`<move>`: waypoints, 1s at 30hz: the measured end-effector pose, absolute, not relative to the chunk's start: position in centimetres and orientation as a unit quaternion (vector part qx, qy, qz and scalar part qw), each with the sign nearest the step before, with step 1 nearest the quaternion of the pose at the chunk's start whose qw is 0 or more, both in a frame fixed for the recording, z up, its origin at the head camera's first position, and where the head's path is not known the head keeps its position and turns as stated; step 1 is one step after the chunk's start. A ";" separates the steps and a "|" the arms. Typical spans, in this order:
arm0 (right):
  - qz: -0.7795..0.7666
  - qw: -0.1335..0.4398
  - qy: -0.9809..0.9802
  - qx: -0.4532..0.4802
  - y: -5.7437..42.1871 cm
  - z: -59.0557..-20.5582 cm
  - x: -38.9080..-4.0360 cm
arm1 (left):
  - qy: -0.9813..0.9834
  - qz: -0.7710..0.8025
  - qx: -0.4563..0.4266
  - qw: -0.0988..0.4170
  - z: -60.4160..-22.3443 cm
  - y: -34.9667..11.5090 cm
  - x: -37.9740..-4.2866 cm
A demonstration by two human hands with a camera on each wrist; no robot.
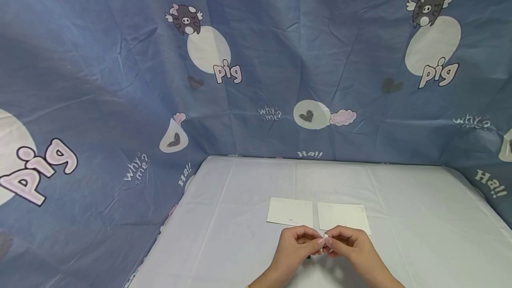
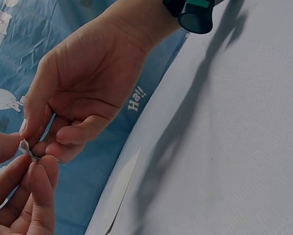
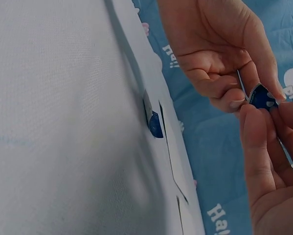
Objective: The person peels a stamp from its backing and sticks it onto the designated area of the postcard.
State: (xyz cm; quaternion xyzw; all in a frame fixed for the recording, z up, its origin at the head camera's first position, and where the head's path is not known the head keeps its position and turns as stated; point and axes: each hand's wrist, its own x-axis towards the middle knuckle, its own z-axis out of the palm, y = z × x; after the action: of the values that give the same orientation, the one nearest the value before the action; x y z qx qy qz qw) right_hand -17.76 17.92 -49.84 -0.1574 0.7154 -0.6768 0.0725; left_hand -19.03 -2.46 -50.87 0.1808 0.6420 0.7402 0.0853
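Close together, the left hand (image 1: 293, 249) and the right hand (image 1: 354, 247) pinch one small thin piece (image 3: 261, 98) between thumbs and fingertips. The piece is dark blue with pale spots in the right wrist view; its whitish side (image 2: 25, 146) faces the left wrist camera. Fingertips cover much of it, and I cannot tell what kind of thing it is. Beyond the hands lie two flat whitish cards, a left card (image 1: 291, 211) and a right card (image 1: 345, 217). A small blue-and-white object (image 3: 156, 124) rests on the table by the cards.
A white cloth covers the table (image 1: 224, 234). Blue printed fabric (image 1: 256, 88) hangs behind it and along its sides. A dark wrist device with a green part (image 2: 196, 14) shows at the right forearm in the left wrist view.
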 end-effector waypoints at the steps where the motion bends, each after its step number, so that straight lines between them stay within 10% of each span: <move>1: -0.679 0.071 0.713 -0.160 17.9 -49.9 -17.7 | 0.645 0.738 0.180 0.083 -50.9 -2.5 -19.0; 30: -0.662 0.042 0.724 -0.190 17.7 -50.4 -17.9 | 0.640 0.739 0.202 0.048 -51.2 -2.2 -18.8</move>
State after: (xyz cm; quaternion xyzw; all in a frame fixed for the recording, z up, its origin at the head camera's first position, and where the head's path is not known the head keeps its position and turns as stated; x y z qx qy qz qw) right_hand -17.89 17.71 -50.40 -0.1900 0.7239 -0.6619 0.0416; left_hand -18.76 -2.21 -51.17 0.2024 0.6404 0.7394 0.0481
